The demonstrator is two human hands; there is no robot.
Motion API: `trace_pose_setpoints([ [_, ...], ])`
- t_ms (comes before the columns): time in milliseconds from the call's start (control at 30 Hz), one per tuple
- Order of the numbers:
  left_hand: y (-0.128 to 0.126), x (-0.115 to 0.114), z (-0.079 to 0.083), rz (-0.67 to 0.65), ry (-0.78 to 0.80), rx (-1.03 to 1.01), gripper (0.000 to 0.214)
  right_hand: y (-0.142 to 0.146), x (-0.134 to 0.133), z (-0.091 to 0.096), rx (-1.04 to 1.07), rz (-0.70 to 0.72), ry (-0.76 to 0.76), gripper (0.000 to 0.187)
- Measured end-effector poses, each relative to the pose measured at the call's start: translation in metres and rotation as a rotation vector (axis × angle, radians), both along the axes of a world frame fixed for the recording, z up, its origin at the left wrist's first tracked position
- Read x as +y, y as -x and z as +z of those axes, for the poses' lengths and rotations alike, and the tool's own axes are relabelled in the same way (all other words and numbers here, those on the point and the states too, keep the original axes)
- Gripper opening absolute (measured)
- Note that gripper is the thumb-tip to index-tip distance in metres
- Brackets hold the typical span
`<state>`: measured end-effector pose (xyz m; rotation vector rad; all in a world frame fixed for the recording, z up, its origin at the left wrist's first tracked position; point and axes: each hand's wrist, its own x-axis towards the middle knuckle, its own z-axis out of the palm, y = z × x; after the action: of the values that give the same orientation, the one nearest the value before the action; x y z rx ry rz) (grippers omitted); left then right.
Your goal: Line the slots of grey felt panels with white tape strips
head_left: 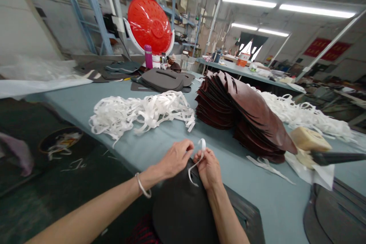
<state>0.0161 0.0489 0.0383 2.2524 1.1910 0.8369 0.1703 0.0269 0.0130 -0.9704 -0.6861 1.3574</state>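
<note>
A narrow white strip (203, 145) loops up from the fingers of my right hand (210, 169), which pinch it. Its loose end hangs over the top of a dark grey, smooth-faced panel (183, 207) in front of my body. My left hand (177, 158), a bangle (143, 186) on its wrist, is closed with fingers curled at the panel's upper edge. What lies between those fingers is hidden. Just beyond both hands, a tangled heap of white strips (143, 112) lies on the blue-green table (160, 141). A tall stack of dark brown leather pieces (243, 106) stands to its right.
At the right are a yellowish block (310, 139), a black tapered tool or handle (340, 158) and dark shaped panels (334, 213). Grey panels (162, 79), a purple bottle (148, 56) and a red basin (150, 24) stand farther back. A bin (61, 141) sits on the floor, left.
</note>
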Motion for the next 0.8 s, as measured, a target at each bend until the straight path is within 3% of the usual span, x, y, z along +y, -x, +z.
trace_pose_setpoints([
  [100, 0.0, -0.018, -0.014, -0.129, 0.024, 0.093, 0.011, -0.02, 0.008, -0.005, 0.075, -0.02, -0.026, 0.021],
  [167, 0.014, -0.017, -0.024, -0.195, -0.004, 0.159, 0.012, -0.04, 0.007, -0.002, 0.092, -0.016, -0.039, 0.02],
  [233, 0.028, -0.011, -0.029, -0.182, -0.019, 0.188, 0.015, -0.056, 0.0, 0.004, 0.083, 0.027, -0.025, 0.021],
  [333, 0.033, -0.007, -0.019, -0.059, -0.014, 0.122, 0.014, -0.055, -0.019, 0.016, 0.001, 0.199, 0.056, 0.021],
  [400, 0.023, -0.012, -0.004, 0.001, -0.039, 0.014, 0.017, -0.041, -0.032, 0.023, -0.17, 0.351, 0.107, 0.018],
  [467, 0.011, -0.022, 0.011, -0.076, -0.043, -0.05, 0.031, -0.026, -0.044, 0.029, -0.353, 0.438, 0.119, 0.017],
  [567, 0.001, -0.033, 0.024, -0.271, 0.131, -0.008, 0.021, -0.021, -0.06, 0.037, -0.445, 0.477, 0.122, 0.02],
  [700, 0.015, -0.035, 0.022, -0.272, 0.481, 0.021, 0.023, -0.053, -0.082, 0.044, -0.501, 0.672, 0.201, 0.026],
  [800, 0.03, -0.034, 0.016, -0.281, 0.633, 0.03, 0.024, -0.082, -0.098, 0.042, -0.605, 0.655, 0.24, 0.031],
])
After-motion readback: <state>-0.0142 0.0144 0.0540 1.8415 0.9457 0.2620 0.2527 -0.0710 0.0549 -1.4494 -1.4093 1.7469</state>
